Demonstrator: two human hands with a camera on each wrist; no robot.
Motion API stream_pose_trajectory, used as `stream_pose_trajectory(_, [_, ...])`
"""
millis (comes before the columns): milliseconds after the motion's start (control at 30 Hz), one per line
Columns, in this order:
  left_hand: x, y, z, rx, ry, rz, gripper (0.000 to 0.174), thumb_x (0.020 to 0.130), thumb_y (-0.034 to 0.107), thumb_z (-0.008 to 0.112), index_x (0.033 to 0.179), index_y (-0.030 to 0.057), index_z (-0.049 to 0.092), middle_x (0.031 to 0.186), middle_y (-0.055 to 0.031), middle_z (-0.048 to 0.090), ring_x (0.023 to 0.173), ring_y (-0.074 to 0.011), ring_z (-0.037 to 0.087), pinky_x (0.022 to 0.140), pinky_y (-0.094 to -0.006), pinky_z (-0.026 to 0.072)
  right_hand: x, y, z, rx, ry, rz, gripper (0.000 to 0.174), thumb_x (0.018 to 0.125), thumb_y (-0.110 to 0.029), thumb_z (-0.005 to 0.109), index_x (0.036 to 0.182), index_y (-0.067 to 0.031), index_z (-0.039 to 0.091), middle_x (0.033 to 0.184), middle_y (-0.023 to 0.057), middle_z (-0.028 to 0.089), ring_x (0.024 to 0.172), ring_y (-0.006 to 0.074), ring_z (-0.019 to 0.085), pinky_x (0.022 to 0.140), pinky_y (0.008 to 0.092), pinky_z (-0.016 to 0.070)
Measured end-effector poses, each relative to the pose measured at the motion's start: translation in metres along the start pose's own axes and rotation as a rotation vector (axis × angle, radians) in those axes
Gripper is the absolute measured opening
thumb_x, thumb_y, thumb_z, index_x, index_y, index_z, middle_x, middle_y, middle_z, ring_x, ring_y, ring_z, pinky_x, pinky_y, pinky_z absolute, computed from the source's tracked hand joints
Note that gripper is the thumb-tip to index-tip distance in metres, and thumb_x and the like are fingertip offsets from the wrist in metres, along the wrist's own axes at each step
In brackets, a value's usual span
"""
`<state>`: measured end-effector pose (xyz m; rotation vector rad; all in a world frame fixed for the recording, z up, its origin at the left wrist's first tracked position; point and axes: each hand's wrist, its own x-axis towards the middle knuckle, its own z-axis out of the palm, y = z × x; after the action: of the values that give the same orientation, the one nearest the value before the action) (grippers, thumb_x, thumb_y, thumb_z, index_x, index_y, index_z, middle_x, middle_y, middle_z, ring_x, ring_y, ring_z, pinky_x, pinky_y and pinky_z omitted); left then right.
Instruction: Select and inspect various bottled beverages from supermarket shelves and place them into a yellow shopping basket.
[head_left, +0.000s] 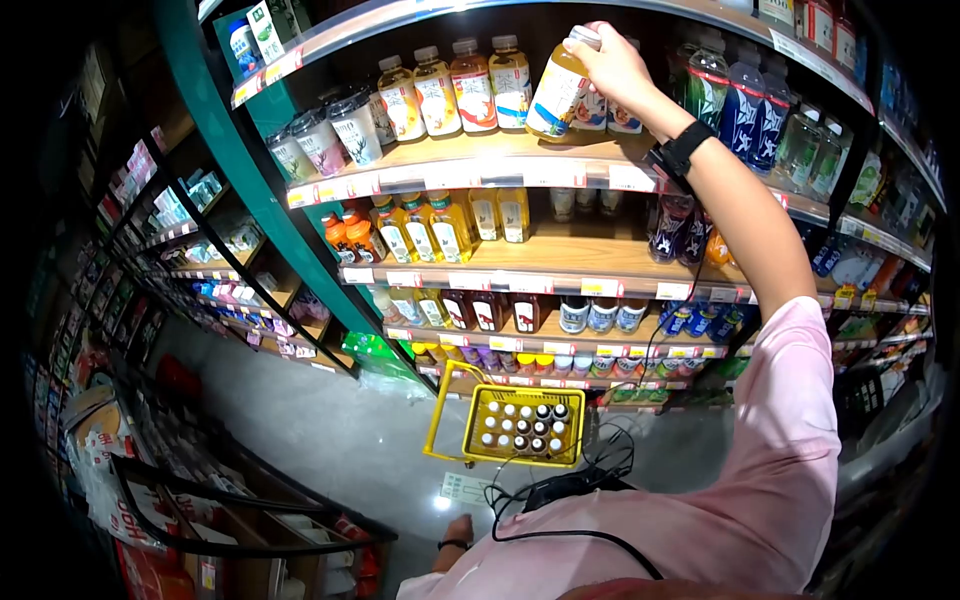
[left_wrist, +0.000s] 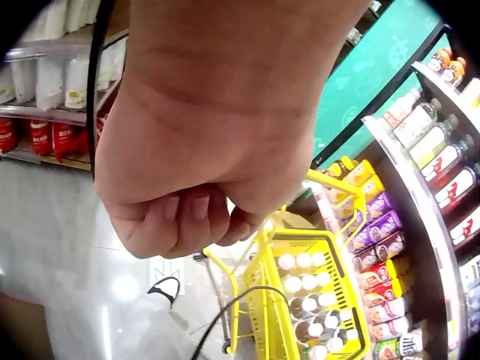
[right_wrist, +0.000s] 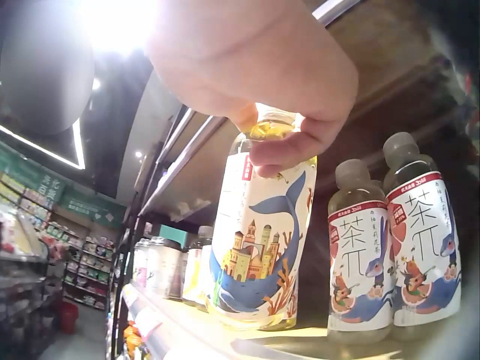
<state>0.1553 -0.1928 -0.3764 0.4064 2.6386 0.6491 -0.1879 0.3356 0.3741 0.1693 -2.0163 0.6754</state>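
My right hand [head_left: 614, 76] grips a bottle of yellow tea [head_left: 556, 98] by its neck, just under the cap, at the front of the upper shelf. In the head view the bottle leans; its label shows a blue whale tail and a castle in the right wrist view. Beside it stand two tea bottles [right_wrist: 360, 255] with white and red labels. More tea bottles [head_left: 470, 85] line up to its left. My left hand [left_wrist: 187, 187] hangs low with fingers loosely curled and nothing visible in them, above and beside a yellow basket [left_wrist: 259, 315].
White-capped and dark-capped bottles [head_left: 523, 426] fill the basket, which stands on the grey floor before the shelves. Lower shelves [head_left: 560, 250] carry more drinks. A black cable [head_left: 600, 540] crosses my body. A dark-railed display [head_left: 250, 540] stands at the lower left.
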Motion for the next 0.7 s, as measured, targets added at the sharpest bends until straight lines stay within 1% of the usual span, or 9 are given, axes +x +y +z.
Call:
stream_pose_trajectory(33, [-0.017,-0.001,0.002,-0.034,0.049,-0.006,0.023,0.096,0.020,0.051,0.108,0.0047,0.062,0.084,-0.0202,0.066,0.074,-0.0381,0.065,0.070,-0.0510,0.0520,0.006,-0.002,0.003,-0.040,-0.016,0.053,0.050,0.093,-0.043,0.061,0.125,-0.0049,0.057,0.112,0.0182,0.069,0.103,0.0300,0.068,0.089,0.0402,0.0526])
stream_pose_trajectory(133, [-0.036,0.015,-0.019,-0.621,-0.131,-0.415,0.024,0.095,0.027,0.055,0.099,0.0044,0.062,0.063,-0.0058,0.054,0.055,-0.0180,0.052,0.051,-0.0366,0.0422,0.021,-0.016,0.011,-0.190,-0.064,0.130,0.053,0.091,-0.044,0.062,0.124,-0.0025,0.059,0.111,0.0223,0.069,0.107,0.0360,0.066,0.093,0.0426,0.0512])
stream_pose_trajectory(200, [-0.035,0.015,-0.023,-0.788,-0.140,-0.501,0.024,0.095,0.028,0.056,0.094,0.0045,0.060,0.059,-0.0029,0.047,0.049,-0.0154,0.044,0.046,-0.0336,0.0365,0.037,-0.004,0.027,-0.282,-0.102,0.084,0.047,0.092,-0.039,0.057,0.119,-0.0010,0.063,0.088,0.0184,0.071,0.074,0.0294,0.072,0.074,0.0420,0.0550])
stream_pose_trajectory(333, [-0.022,0.019,-0.032,-1.274,-0.087,-0.859,0.025,0.095,0.028,0.056,0.093,0.0026,0.059,0.058,0.0000,0.041,0.046,-0.0133,0.038,0.042,-0.0295,0.0312,0.054,-0.007,0.038,-0.414,-0.338,0.127,0.038,0.090,-0.031,0.055,0.097,0.0012,0.073,0.091,0.0235,0.071,0.078,0.0327,0.072,0.080,0.0443,0.0544])
stream_pose_trajectory(400, [-0.010,0.020,-0.039,-1.132,-0.118,-0.751,0.027,0.096,0.024,0.054,0.101,-0.0011,0.061,0.065,-0.0038,0.051,0.050,-0.0142,0.044,0.048,-0.0302,0.0370,0.063,-0.005,0.047,-0.551,-0.465,0.155,0.038,0.090,-0.028,0.051,0.104,-0.0007,0.072,0.115,0.0232,0.067,0.108,0.0373,0.065,0.093,0.0445,0.0510])
stream_pose_trajectory(433, [-0.005,0.021,-0.041,-0.993,-0.151,-0.641,0.031,0.097,0.021,0.052,0.109,-0.0047,0.064,0.072,-0.0076,0.061,0.055,-0.0151,0.050,0.053,-0.0308,0.0428,0.071,-0.001,0.055,-0.551,-0.466,0.156,0.038,0.090,-0.028,0.051,0.104,-0.0007,0.072,0.115,0.0232,0.067,0.108,0.0373,0.065,0.093,0.0445,0.0510])
stream_pose_trajectory(533, [0.006,0.042,-0.050,-0.933,-0.065,-0.488,0.031,0.097,0.023,0.052,0.106,-0.0040,0.066,0.064,-0.0043,0.052,0.052,-0.0156,0.046,0.049,-0.0311,0.0360,0.092,0.020,0.077,-0.601,-0.485,0.188,0.038,0.091,-0.025,0.049,0.114,-0.0042,0.070,0.122,0.0222,0.064,0.113,0.0397,0.063,0.095,0.0458,0.0497])
stream_pose_trajectory(567, [0.018,0.048,-0.055,-1.155,-0.131,-0.759,0.028,0.095,0.023,0.055,0.102,-0.0009,0.067,0.064,-0.0025,0.052,0.052,-0.0155,0.045,0.048,-0.0296,0.0348,0.089,0.009,0.070,-0.668,-0.528,0.156,0.038,0.091,-0.024,0.049,0.117,-0.0052,0.069,0.126,0.0211,0.063,0.116,0.0402,0.061,0.096,0.0463,0.0491])
stream_pose_trajectory(700, [0.024,0.052,-0.052,-1.235,-0.221,-0.713,0.024,0.093,0.026,0.060,0.092,0.0030,0.066,0.066,-0.0020,0.054,0.053,-0.0150,0.048,0.049,-0.0276,0.0368,0.100,0.015,0.084,-0.758,-0.517,0.178,0.039,0.088,-0.008,0.050,0.124,-0.0076,0.066,0.126,0.0229,0.062,0.113,0.0382,0.062,0.092,0.0464,0.0512])
